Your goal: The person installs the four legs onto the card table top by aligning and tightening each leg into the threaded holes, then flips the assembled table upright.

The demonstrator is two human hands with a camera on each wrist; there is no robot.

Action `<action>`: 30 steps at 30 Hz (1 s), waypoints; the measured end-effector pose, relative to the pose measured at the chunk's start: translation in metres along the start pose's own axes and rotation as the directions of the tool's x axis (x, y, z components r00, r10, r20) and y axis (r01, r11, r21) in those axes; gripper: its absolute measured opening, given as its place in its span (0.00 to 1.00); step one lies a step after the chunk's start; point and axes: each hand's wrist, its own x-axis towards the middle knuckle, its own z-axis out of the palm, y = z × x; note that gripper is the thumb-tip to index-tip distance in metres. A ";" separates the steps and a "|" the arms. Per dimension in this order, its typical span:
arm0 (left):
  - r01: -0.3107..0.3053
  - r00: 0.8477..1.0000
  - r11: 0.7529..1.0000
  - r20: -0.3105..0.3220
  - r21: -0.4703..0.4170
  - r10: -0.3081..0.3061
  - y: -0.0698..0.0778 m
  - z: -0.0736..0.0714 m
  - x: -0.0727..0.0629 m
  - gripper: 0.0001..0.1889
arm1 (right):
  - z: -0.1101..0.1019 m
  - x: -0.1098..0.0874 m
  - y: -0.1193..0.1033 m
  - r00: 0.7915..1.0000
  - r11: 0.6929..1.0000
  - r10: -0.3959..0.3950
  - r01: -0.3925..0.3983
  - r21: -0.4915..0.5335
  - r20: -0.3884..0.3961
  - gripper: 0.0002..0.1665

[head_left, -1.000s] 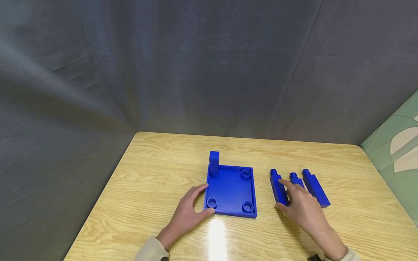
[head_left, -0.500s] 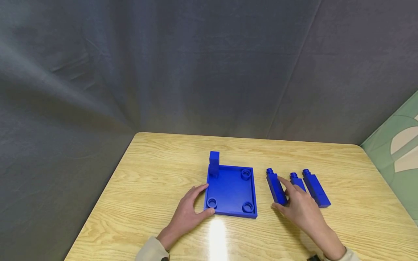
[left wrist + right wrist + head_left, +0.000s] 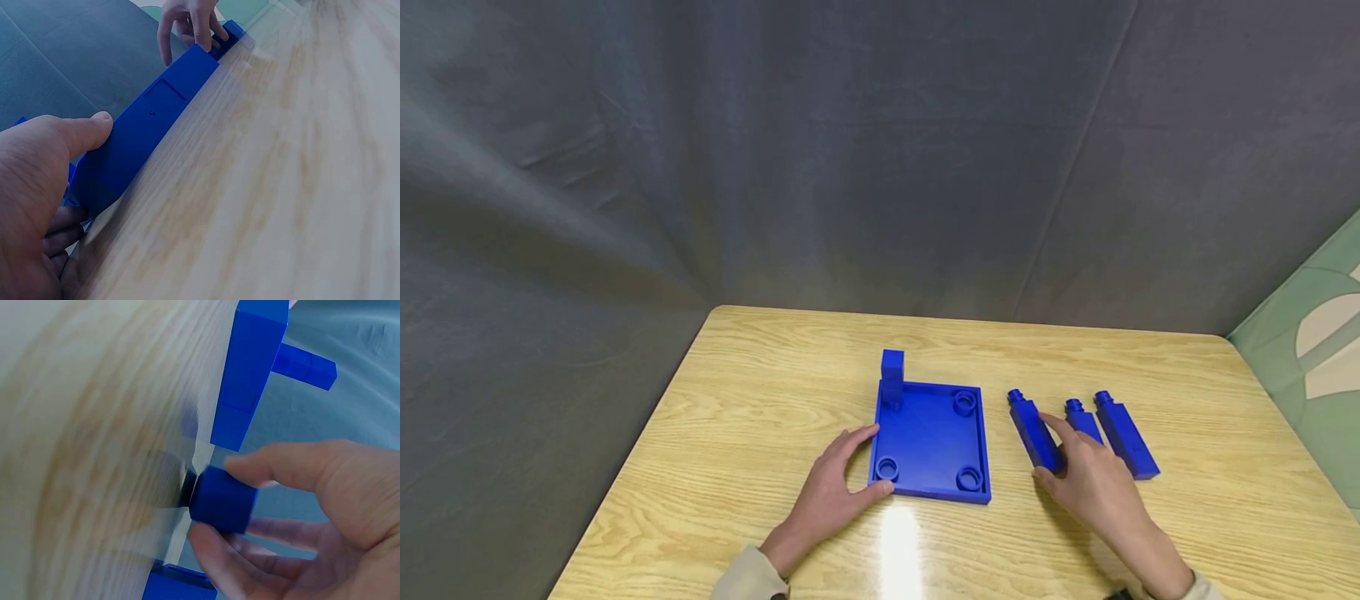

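A blue square tabletop (image 3: 931,440) lies with its rim and round corner sockets upward. One blue table leg (image 3: 892,377) stands upright at its far left corner. My left hand (image 3: 829,493) grips the near left corner, its thumb (image 3: 90,132) on the front wall and a finger at the left edge. To the right, my right hand (image 3: 1096,482) pinches another blue leg (image 3: 1028,423) by its lower part between thumb and fingers. That leg's threaded end points away from me. The right wrist view shows the blunt end of the pinched leg (image 3: 224,501), close to the table surface.
Two more blue legs, a partly hidden one (image 3: 1084,425) and a fully visible one (image 3: 1126,437), lie right of the pinched leg. The wooden table (image 3: 760,375) ends before a grey cloth (image 3: 880,167). Green patterned fabric (image 3: 1322,358) hangs at the right.
The pinched leg has shifted a little left, and its threaded end has swung leftward. The left hand and the tabletop have stayed in place.
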 end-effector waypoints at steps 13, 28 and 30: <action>0.013 1.000 1.000 0.003 0.003 -0.013 0.000 0.001 0.000 0.43 | -0.011 0.002 0.003 0.973 0.996 0.068 -0.054 0.069 -0.220 0.42; 0.004 1.000 1.000 -0.006 0.008 -0.004 -0.001 0.001 -0.001 0.43 | -0.009 0.010 0.007 0.884 0.806 0.332 -0.083 0.586 -0.331 0.27; 0.005 1.000 1.000 -0.004 0.010 -0.005 -0.001 0.001 -0.001 0.43 | -0.008 0.010 0.008 0.877 0.784 0.361 -0.103 0.613 -0.315 0.24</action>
